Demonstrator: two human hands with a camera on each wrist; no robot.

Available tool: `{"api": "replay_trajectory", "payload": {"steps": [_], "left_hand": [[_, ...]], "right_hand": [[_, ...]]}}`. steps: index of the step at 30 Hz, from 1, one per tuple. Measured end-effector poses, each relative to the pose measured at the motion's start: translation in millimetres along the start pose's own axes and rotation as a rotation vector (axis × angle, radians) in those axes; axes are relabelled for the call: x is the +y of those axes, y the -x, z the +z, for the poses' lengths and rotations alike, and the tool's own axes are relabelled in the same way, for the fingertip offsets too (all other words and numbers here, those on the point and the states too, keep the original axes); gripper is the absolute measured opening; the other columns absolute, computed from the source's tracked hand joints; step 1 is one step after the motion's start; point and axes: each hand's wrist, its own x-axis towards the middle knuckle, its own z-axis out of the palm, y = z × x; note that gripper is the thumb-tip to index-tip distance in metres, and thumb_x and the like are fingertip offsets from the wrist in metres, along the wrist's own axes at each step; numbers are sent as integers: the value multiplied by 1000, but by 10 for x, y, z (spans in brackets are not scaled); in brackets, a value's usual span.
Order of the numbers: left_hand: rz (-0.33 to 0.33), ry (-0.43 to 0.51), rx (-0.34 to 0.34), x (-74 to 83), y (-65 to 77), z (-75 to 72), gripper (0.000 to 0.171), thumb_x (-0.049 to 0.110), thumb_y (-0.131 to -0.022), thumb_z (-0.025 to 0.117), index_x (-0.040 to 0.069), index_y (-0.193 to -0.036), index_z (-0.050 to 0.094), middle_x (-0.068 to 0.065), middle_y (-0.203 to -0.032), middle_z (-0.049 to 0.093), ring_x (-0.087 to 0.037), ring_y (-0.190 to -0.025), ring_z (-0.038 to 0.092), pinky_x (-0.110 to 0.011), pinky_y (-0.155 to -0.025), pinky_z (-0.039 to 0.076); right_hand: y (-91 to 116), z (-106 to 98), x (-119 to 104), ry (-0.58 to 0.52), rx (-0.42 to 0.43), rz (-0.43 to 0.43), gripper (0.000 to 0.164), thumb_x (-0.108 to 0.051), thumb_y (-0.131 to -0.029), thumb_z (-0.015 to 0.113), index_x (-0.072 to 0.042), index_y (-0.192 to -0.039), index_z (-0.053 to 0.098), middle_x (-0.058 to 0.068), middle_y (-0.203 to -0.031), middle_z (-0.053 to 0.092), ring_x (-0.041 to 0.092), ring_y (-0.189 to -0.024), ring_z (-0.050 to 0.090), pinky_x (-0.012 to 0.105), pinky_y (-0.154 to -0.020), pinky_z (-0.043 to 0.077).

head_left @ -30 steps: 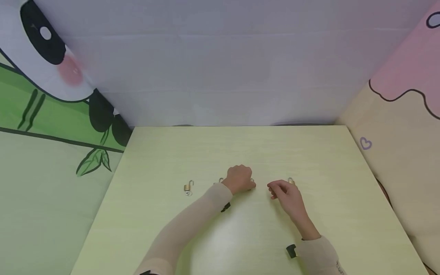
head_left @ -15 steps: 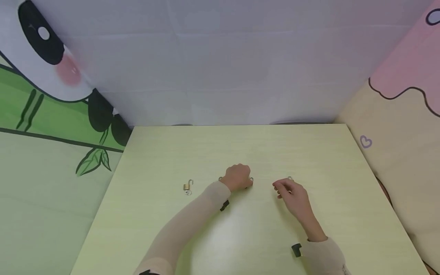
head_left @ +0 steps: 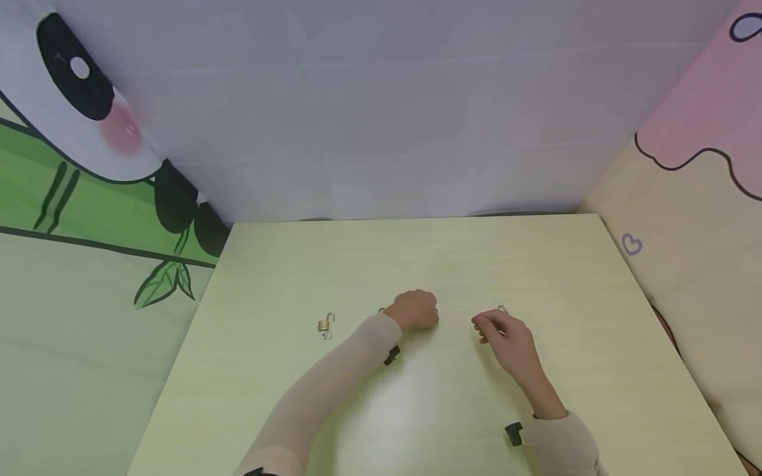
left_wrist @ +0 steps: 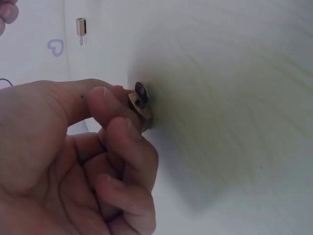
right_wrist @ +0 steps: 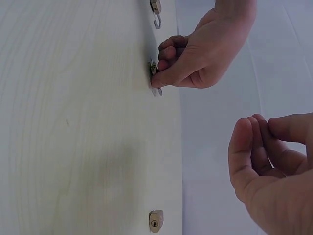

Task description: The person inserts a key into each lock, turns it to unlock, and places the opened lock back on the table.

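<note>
My left hand [head_left: 412, 309] pinches a small brass padlock [left_wrist: 142, 105] between thumb and fingers, low over the table. Much of it is hidden by the hand in the head view. To the right, my right hand [head_left: 505, 337] hovers with loosely curled fingers; in the right wrist view its thumb [right_wrist: 288, 128] lies close to the fingertips, and nothing shows between them. Behind it a further padlock [right_wrist: 156, 220] stands with its keyhole face showing. Another padlock [right_wrist: 155, 7] with a raised shackle is beside the left wrist, mostly covered in the head view.
At the left of the row is a brass padlock [head_left: 323, 324] with its shackle swung up and a small ring with keys at its base. The pale table [head_left: 417, 258] meets a white backdrop [head_left: 381, 132] behind and printed panels on both sides.
My right hand has shifted a little to the right, covering more of the padlock behind it. My left hand stays at nearly the same spot on its padlock.
</note>
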Motion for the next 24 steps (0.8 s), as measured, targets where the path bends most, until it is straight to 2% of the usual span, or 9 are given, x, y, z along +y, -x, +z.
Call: {"api": "replay_trajectory", "payload": {"steps": [2,6,12,17,21,24], "left_hand": [[-6,4,-19,18,18,-13,20,22,-90,48,13,-72,50,0,-64,40,-13,-53,35,-28,-47,28],[-19,11,-48,56,56,-34,20,22,-90,49,13,-73,49,1,-65,37,-13,-54,32,-28,-48,27],[-23,16,-31,91,105,-62,23,23,-89,51,13,-69,46,1,-62,35,-12,-51,29,-27,-46,25],[5,12,34,132,122,-106,30,26,-87,53,13,-60,52,4,-50,39,-10,-43,29,-25,-41,24],[16,5,93,187,119,-154,33,29,-87,55,12,-58,55,4,-44,43,-9,-39,32,-24,-39,24],[17,5,126,221,94,-174,33,31,-87,56,12,-60,55,3,-45,44,-9,-38,35,-24,-38,28]], "right_hand": [[3,-5,-9,4,1,1,14,-7,-93,53,1,-96,64,16,-89,62,33,-75,61,26,-63,51],[-44,-10,181,13,9,7,16,-15,-93,54,-4,-96,65,7,-87,62,26,-73,62,29,-63,51],[-68,-38,279,42,29,2,16,-21,-93,56,-10,-94,66,3,-86,63,24,-73,62,30,-63,51],[-50,-86,308,197,78,-96,10,-22,-90,59,-15,-93,66,-5,-83,62,15,-74,60,26,-62,49],[-28,-119,286,329,105,-172,6,-15,-86,65,-13,-91,66,-6,-82,61,10,-73,57,26,-62,48],[-1,-138,268,393,96,-191,7,-11,-83,67,-11,-90,66,-3,-80,59,9,-70,55,27,-61,48]]}}
